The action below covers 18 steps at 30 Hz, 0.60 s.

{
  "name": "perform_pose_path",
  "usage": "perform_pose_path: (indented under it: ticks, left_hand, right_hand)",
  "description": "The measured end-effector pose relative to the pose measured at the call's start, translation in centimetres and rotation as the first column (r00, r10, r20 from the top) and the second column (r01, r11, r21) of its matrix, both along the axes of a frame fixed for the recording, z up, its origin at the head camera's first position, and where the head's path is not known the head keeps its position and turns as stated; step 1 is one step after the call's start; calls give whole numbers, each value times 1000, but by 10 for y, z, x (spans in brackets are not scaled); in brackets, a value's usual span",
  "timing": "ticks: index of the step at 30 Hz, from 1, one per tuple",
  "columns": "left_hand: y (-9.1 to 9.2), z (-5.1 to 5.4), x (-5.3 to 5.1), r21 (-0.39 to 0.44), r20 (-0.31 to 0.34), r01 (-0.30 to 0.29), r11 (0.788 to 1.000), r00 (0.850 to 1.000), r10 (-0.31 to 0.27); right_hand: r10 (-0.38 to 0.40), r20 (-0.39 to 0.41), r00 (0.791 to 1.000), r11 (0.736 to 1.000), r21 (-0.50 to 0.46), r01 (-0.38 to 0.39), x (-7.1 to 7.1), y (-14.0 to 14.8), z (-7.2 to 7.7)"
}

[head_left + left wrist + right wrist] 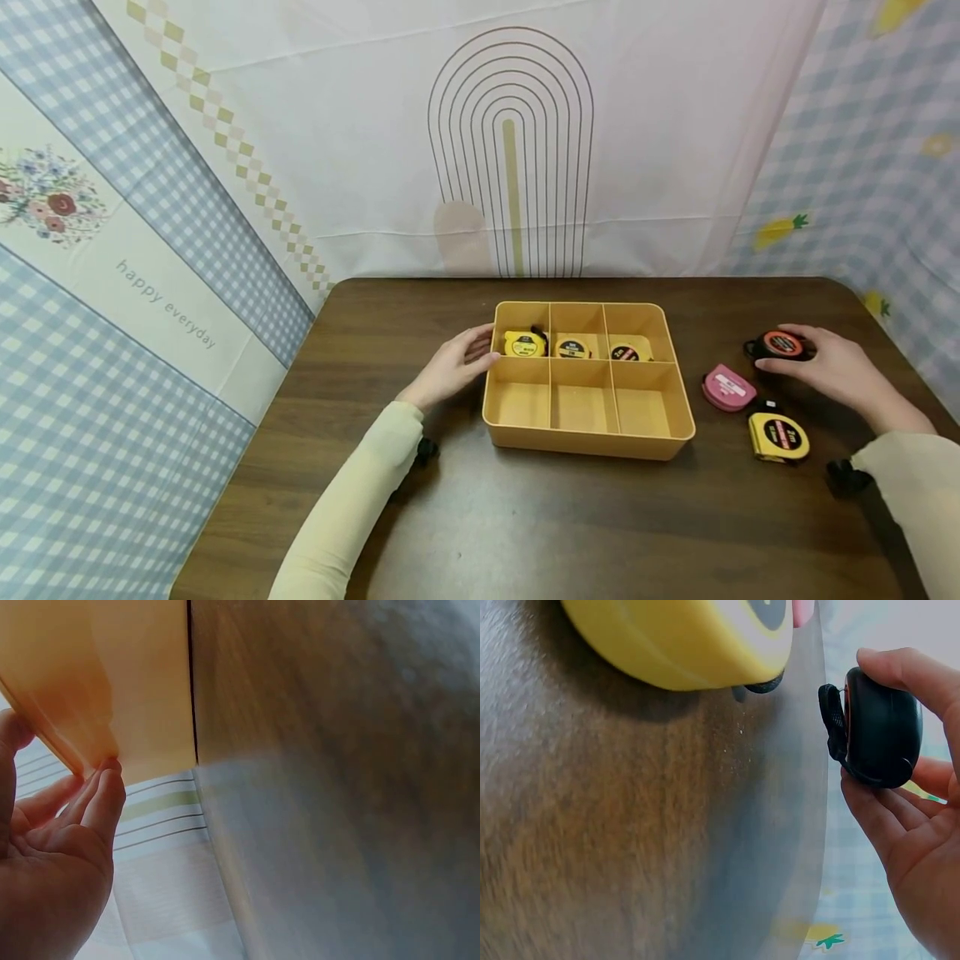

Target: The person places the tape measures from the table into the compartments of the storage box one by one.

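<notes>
My right hand (832, 362) pinches a round black tape measure (780, 344) with an orange face, thumb on one side and fingers on the other. In the right wrist view, a black strap hangs from this tape measure (885, 727). Whether it touches the table cannot be told. My left hand (450, 367) touches the left wall of a tan divided box (588, 442), its fingertips against the outside in the left wrist view. A pink tape measure (727, 388) and a yellow tape measure (780, 437) lie between the box and my right hand.
The box's back row holds a yellow tape measure (525, 343) at left, an orange-yellow tape measure (573, 348) in the middle and another yellow tape measure (630, 350) at right. The brown wooden table (570, 525) meets a patterned cloth (645, 167) behind.
</notes>
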<state>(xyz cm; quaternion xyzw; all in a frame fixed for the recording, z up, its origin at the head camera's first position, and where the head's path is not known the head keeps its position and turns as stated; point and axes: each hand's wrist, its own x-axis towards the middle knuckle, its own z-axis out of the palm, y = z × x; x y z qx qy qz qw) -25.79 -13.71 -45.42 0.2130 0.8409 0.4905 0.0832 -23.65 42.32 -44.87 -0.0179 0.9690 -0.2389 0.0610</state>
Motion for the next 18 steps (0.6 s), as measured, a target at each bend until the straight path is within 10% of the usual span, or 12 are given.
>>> perform_pose_path:
  ticks: [18]
  left_hand:
    - [1, 3, 2, 39, 19, 11, 999, 1000, -11]
  right_hand:
    - [13, -9, 1000, 1000, 2, -13, 4, 1, 9]
